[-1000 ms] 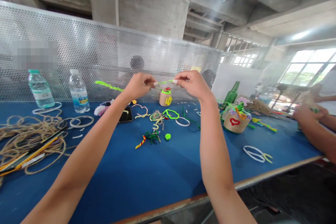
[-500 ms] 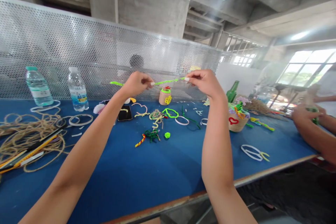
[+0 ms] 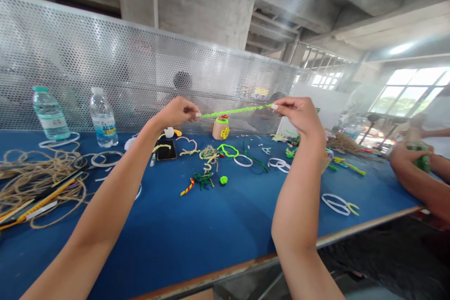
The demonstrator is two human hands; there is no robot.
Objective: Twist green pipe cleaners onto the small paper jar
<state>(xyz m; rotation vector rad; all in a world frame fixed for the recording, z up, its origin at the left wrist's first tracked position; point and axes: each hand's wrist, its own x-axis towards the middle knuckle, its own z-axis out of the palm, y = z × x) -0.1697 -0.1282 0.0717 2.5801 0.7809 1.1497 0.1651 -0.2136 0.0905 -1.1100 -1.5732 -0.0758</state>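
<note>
My left grip [image 3: 178,111] and right grip [image 3: 298,110] both pinch the fuzzy green stem [image 3: 234,111], which runs sideways, straight between them.

The person has two hands, a left hand [image 3: 180,111] and a right hand [image 3: 295,108], with one green fuzzy stick [image 3: 239,111] between them. There are two plastic water bottles [image 3: 52,119], one phone [image 3: 166,151], one small jar [image 3: 220,130] with one yellow flower [image 3: 225,132] on it, one green fuzzy ball [image 3: 223,180], one red and yellow twist [image 3: 187,187] and two heaps of brown string [image 3: 31,183]. One green loop [image 3: 230,151] lies on the one blue tabletop [image 3: 211,229]. The white rings [image 3: 243,161] overlap, so their full number is hard to tell.
</note>
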